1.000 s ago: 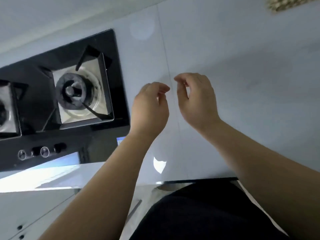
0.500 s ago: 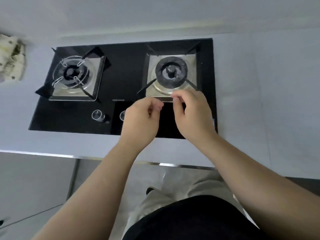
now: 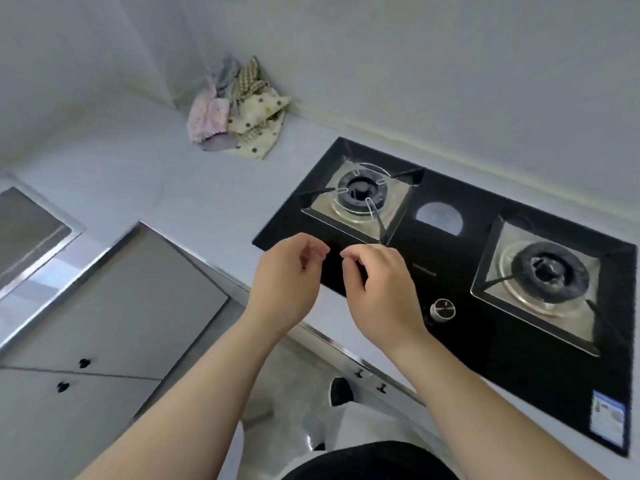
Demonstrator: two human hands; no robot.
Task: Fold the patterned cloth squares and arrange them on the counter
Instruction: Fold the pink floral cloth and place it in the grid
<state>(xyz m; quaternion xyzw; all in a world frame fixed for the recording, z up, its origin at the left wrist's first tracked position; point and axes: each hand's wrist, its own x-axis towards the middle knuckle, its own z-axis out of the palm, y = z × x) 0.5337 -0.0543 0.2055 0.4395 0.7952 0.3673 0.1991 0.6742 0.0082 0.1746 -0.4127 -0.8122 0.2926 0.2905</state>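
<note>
A crumpled pile of patterned cloth squares (image 3: pixel 239 112), pink, checked and cream with dots, lies in the far corner of the pale counter (image 3: pixel 138 174) against the wall. My left hand (image 3: pixel 287 289) and my right hand (image 3: pixel 381 299) hover side by side over the stove's near left edge, far from the pile. The fingers of both hands are loosely curled, fingertips almost meeting, and neither hand holds anything.
A black glass gas stove (image 3: pixel 467 244) with two burners and a knob (image 3: pixel 442 309) fills the right of the counter. Grey cabinet doors (image 3: pixel 121 299) with metal trim stand below on the left. Bare counter lies between the stove and the cloths.
The view has swung left, from the counter right of the stove to its left side, bringing the cloth pile into sight. Both hands keep the same curled pose, held close together.
</note>
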